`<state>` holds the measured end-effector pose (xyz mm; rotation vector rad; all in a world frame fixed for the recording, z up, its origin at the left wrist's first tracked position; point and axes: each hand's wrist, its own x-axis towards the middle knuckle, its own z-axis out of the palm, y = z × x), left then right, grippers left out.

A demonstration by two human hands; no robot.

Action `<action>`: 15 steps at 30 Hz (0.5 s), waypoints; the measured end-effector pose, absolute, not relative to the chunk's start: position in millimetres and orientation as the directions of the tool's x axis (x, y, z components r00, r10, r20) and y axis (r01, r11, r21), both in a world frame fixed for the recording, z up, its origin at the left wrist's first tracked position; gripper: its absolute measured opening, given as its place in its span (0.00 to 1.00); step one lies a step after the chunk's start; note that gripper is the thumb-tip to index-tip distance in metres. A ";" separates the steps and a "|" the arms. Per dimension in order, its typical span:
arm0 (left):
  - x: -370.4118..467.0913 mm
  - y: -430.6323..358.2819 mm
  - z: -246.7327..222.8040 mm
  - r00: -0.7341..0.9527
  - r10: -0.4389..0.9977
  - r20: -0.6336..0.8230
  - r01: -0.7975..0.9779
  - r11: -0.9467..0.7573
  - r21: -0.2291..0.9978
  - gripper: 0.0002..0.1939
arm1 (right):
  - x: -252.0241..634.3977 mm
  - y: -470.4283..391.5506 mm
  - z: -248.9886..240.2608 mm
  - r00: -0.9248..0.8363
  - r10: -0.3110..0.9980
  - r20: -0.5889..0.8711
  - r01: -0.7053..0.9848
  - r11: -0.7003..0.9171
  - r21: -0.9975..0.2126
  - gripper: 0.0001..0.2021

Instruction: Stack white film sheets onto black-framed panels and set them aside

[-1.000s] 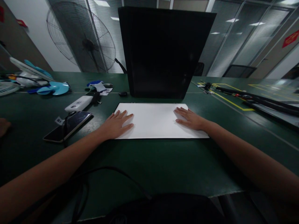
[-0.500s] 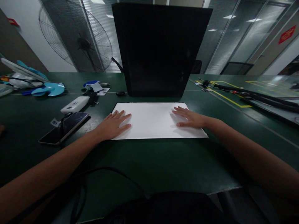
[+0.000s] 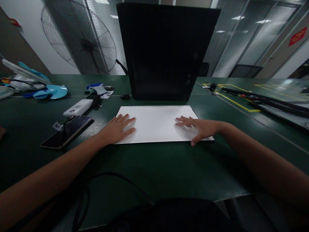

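A flat white rectangular panel with a thin dark edge (image 3: 154, 124) lies on the green table (image 3: 154, 167) in front of me. My left hand (image 3: 118, 128) rests on the panel's left end, fingers spread and palm down. Over the right end is my right hand (image 3: 199, 128), its fingers apart and pointing left, with the thumb reaching past the near edge. Neither hand is wrapped around anything. Right behind the panel stands a large black screen-like panel (image 3: 166, 51), tilted upright.
To the left lie a phone (image 3: 67, 132), a white power bank (image 3: 78, 108) and light blue fan blades (image 3: 51, 92). A black mouse-like object (image 3: 125, 96) sits near the screen. Long black strips (image 3: 267, 98) lie at right. A cable (image 3: 113, 174) crosses near me.
My right hand has shifted slightly toward me and turned, its thumb now reaching over the near edge of the white panel. My left hand stays in place.
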<state>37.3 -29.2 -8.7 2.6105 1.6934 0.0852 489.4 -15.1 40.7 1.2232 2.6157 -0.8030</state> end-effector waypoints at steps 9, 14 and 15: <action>35.4 -28.3 -7.3 0.436 0.900 0.025 0.897 -0.436 0.067 0.42 | 495.1 -8.5 35.0 -0.699 0.644 -0.311 0.704 0.542 -0.460 0.54; 36.5 -31.0 -1.5 0.444 0.896 0.001 0.894 -0.443 0.069 0.43 | 494.3 -6.9 35.5 -0.693 0.637 -0.338 0.712 0.532 -0.458 0.54; 36.6 -31.5 -0.4 0.445 0.895 -0.003 0.894 -0.444 0.066 0.43 | 494.2 -6.7 35.9 -0.694 0.633 -0.343 0.711 0.531 -0.461 0.54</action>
